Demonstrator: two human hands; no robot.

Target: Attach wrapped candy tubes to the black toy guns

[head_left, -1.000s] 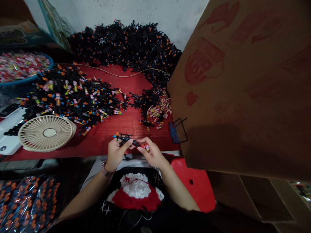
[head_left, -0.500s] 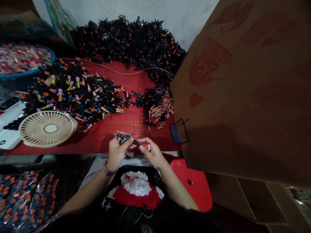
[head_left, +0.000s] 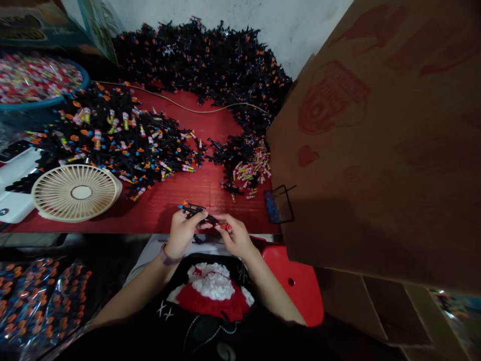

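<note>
1. the left hand (head_left: 183, 234) is closed, gripping a small black plastic toy piece (head_left: 194, 210) with blue and orange tips, held just above the near edge of the red tabletop (head_left: 210, 193).
2. the right hand (head_left: 235, 236) is also closed, pinching a small red-and-white wrapped stick (head_left: 226, 227) against the black piece's end.
3. a loose heap of matching black pieces (head_left: 124, 145) lies on the table to the left, just behind a round cream plastic desk fan (head_left: 75, 193).
</note>
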